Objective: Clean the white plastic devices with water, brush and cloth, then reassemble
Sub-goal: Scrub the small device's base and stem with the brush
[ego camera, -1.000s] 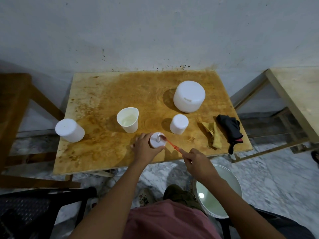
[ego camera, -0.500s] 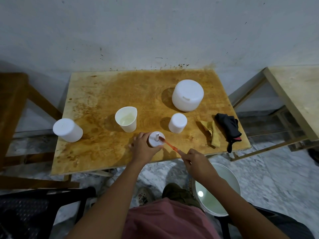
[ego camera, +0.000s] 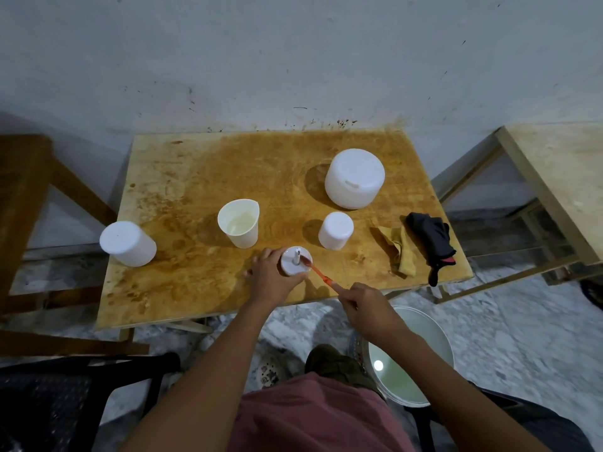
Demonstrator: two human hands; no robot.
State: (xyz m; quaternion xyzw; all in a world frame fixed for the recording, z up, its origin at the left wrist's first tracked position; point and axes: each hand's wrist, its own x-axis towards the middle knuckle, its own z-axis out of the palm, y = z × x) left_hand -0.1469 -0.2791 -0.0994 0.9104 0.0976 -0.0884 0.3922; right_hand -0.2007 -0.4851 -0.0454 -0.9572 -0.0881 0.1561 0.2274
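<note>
White device base [ego camera: 292,270], round with a centre post, sits near the front edge of the desk [ego camera: 195,197]. Left hand [ego camera: 269,283] fingers curl round its side, gripping it. Right hand [ego camera: 367,309] pinches the orange toothbrush [ego camera: 321,277] by the handle; I see the bristle end touching the base top just beside the post. White beaker [ego camera: 239,238] with liquid behind the base, small white cap [ego camera: 336,230] to its right, large white cover [ego camera: 355,178] further back, white cylinder [ego camera: 128,243] far left. Yellow cloth [ego camera: 399,252] and black cloth [ego camera: 432,244] lie side by side at right.

Five white plastic parts [ego camera: 354,178], two cloths [ego camera: 431,236], one brush [ego camera: 318,271]
</note>
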